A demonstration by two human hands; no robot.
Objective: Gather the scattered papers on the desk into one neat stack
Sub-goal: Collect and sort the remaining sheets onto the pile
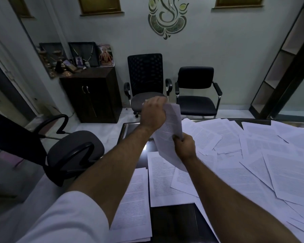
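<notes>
the held sheets (pixel 168 130) could slide apart, since the loose bundle is pinched only at its ends. the left hand (pixel 153 114) grips its top edge, the right hand (pixel 184 146) pinches its lower edge, both raised above the desk (pixel 174 223), where scattered papers (pixel 253 155) lie.

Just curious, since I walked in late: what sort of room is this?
Most likely a small office: a dark desk strewn with printed papers, two black visitor chairs against the wall, and a swivel chair beside the desk.

Two bare forearms, white rolled sleeve (pixel 67 218) on the left arm
</notes>
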